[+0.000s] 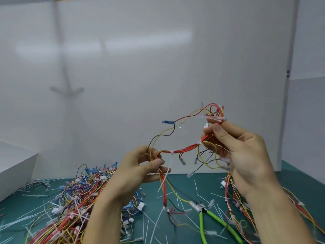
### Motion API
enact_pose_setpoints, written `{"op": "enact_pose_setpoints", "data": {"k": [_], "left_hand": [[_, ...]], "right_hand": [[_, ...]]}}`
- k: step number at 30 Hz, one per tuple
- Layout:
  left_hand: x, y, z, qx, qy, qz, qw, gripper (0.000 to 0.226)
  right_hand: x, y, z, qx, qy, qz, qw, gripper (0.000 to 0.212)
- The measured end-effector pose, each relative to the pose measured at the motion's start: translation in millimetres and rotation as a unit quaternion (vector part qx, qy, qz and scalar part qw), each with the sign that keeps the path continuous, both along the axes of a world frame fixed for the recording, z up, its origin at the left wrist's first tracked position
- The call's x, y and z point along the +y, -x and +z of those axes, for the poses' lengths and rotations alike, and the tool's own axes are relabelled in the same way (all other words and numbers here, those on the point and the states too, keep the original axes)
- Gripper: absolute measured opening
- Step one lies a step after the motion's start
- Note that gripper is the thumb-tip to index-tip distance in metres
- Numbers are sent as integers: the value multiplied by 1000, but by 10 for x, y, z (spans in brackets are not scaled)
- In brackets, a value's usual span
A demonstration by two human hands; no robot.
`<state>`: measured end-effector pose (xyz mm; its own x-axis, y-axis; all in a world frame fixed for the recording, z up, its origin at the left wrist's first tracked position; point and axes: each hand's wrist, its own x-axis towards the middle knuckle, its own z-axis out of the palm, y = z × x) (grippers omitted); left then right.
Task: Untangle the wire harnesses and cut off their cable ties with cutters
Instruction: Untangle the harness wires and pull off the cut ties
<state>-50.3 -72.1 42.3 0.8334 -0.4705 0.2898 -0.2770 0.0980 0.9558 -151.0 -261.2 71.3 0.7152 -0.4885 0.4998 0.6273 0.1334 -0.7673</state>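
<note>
Here, a white panel (158, 59) backs the green table (207, 180), where a big heap of tangled harnesses (75, 199) lies at the left. Above the table, the left hand (140, 166) and right hand (242, 155) hold one red-and-yellow harness (186, 148) between them, the fingers of each pinching its wires. Green-handled cutters (216, 221) lie on the table among cut-off ties (195, 186). A white cable tie (172, 152) binds the held harness near the left hand.
</note>
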Motion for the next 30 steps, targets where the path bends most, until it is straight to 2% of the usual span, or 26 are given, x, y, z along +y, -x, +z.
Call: {"op": "enact_pose_setpoints", "data": {"k": [4,6,7,9,11,12,14,16,17,18,20,22,25,27,30], "left_hand": [[-35,5,3,19,71,-8,997,12],[-62,12,-3,27,55,5,998,10],[-71,9,-18,16,7,18,1000,9],[-63,-9,-55,-52,-176,32,982,16],[-64,-15,-90,-94,-330,-24,939,41],[-71,-23,-101,-86,-355,-41,930,54],[-94,-53,-83,-71,-325,-2,943,60],[-129,-107,-56,-38,-202,90,974,39],[-136,-107,-45,0,-127,101,987,28],[-142,-101,-22,44,-66,84,993,30],[-139,-127,33,119,4,19,993,54],[-111,-118,59,139,31,-31,989,64],[-162,-71,42,115,29,-31,992,61],[-223,-40,14,108,46,-19,993,57],[-263,13,2,100,49,-28,993,67]], "right_hand": [[-2,4,6,-29,15,5,999,19],[-3,9,10,-38,34,4,999,19],[-3,11,10,-38,49,-1,998,19],[1,9,4,-25,92,-14,995,19],[7,-3,-11,-3,149,-25,988,19],[7,-15,-21,7,177,-27,984,19],[-9,-44,-45,33,221,-23,974,21],[-29,-71,-69,73,266,-5,961,27],[-30,-80,-81,97,291,9,952,28],[-27,-90,-94,120,321,21,939,28],[-10,-110,-124,161,399,16,902,31],[38,-130,-159,201,481,-6,853,33],[125,-178,-221,242,550,-20,799,26],[167,-222,-262,254,580,-15,774,21],[214,-264,-303,262,604,-27,752,16]]}}
